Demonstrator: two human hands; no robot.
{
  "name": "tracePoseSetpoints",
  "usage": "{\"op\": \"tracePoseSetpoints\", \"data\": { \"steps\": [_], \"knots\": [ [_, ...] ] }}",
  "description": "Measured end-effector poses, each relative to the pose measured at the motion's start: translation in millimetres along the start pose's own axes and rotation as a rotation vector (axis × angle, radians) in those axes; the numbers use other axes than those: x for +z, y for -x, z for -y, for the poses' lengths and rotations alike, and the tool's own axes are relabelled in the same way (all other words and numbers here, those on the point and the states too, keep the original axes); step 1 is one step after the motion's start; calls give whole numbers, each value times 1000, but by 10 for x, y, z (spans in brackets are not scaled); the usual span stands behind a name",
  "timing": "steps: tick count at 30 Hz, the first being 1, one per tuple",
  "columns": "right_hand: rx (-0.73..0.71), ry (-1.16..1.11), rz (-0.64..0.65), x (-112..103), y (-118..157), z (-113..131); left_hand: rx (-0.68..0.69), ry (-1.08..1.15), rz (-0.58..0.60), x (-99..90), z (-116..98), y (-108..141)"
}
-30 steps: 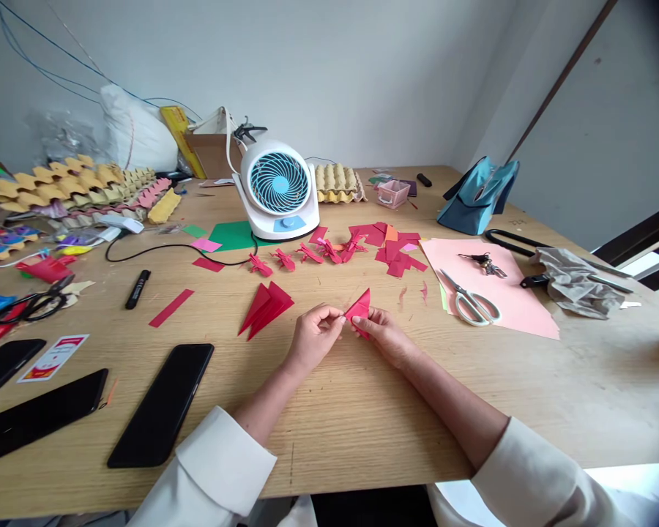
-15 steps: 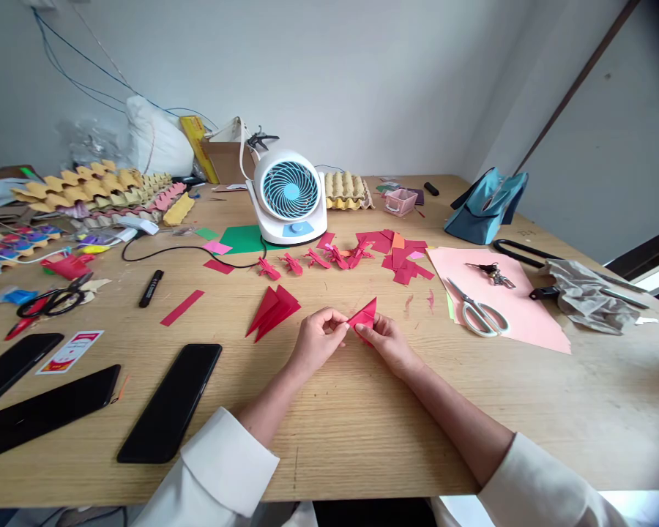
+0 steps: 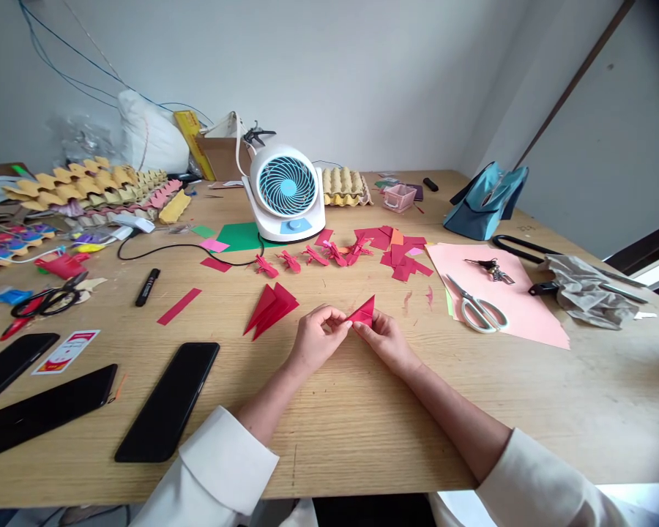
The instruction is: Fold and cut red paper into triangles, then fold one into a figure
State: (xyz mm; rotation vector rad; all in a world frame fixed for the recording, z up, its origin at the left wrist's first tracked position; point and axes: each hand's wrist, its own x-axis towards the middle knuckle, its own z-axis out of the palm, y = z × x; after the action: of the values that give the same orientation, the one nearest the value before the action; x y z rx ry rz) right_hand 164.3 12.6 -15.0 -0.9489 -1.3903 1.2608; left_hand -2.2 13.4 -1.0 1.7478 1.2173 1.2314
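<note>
A small piece of folded red paper [image 3: 364, 312], triangular with its tip pointing up and right, is held between both hands just above the table. My left hand [image 3: 319, 333] pinches its lower left corner between thumb and fingers. On the other side, my right hand [image 3: 387, 340] grips the lower right part, thumb in front and fingers behind, partly hidden. Left of my hands lie overlapping folded red paper triangles [image 3: 273, 307]. Beyond them runs a row of several small folded red paper figures [image 3: 315, 255], with flat red paper pieces [image 3: 400, 252] to their right.
A white fan [image 3: 286, 192] stands behind the figures. White-handled scissors [image 3: 477, 307] lie on pink paper [image 3: 532, 315] at right, near a blue bag [image 3: 486, 201]. Phones, including a black one [image 3: 168, 402], a marker [image 3: 148, 287] and black scissors [image 3: 55, 296] occupy the left.
My left thumb and fingertips have shifted slightly along the lower edge of the red paper, closer to my right thumb. The camera view has moved a little; both hands keep their hold.
</note>
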Motion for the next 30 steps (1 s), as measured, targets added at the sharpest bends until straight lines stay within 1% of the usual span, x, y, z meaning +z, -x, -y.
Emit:
{"op": "tracePoseSetpoints", "data": {
  "steps": [5,8,14,20,25,27,30],
  "knots": [
    [-36,86,21,-11,6,10,83,-124,-10,-4,-3,-24],
    [-50,126,26,-22,8,1,88,-141,20,-15,-4,-34],
    [-40,113,51,-22,12,45,10,-46,67,-19,27,-40],
    [-38,93,67,-27,6,64,-9,-29,66,-41,20,-41],
    [-44,154,62,-70,4,17,-150,121,224,-61,11,-65],
    [-46,188,63,-84,3,-9,-165,108,239,-65,10,-71],
    [-50,202,65,-90,3,-32,-198,115,230,-68,16,-73]
  ]
}}
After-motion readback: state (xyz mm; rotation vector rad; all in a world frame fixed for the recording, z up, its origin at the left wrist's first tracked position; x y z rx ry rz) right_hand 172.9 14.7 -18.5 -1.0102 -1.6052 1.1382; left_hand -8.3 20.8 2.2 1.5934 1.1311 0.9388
